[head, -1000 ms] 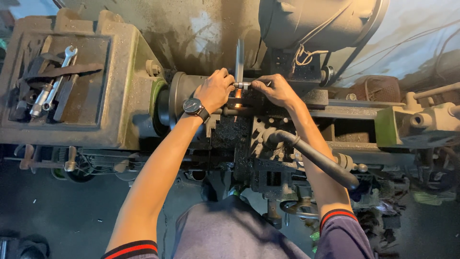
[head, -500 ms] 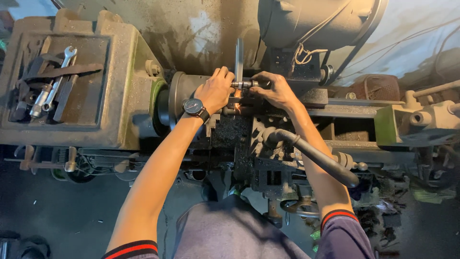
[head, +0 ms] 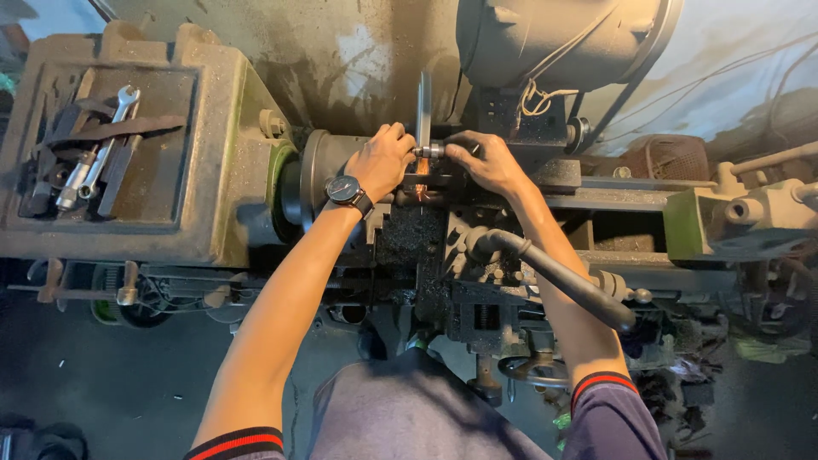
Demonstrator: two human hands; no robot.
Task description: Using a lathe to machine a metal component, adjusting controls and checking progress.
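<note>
Both hands meet at the middle of an old, grimy lathe [head: 213, 213], a little above the picture's centre. The left hand [head: 381, 162], with a dark-faced wristwatch [head: 344, 189] on its wrist, lies over the round chuck [head: 319, 175]; its fingers curl toward the small metal cylinder [head: 430, 151] just at its 3 o'clock. The right hand [head: 487, 163] comes in from the cylinder's 3 o'clock side, and its fingertips pinch that end of the piece, so this grip is closed on the cylinder. Whether the left grip actually clamps the piece or only rests against it cannot be told (the knuckles hide the contact).

A thin, flat metal blade [head: 423, 111] stands upright at the cylinder's 12 o'clock, touching or just beside it.

At 5 o'clock from the hands, a long dark lever handle [head: 562, 281] slants down to the right over the black carriage [head: 477, 290], passing under the right forearm.

At 9 o'clock, well apart from the hands, the headstock's flat top holds a shallow tray [head: 162, 170] with an open-ended spanner [head: 115, 115] and several other dark tools. A large grey motor housing [head: 554, 43] sits at 1 o'clock above the right hand.
</note>
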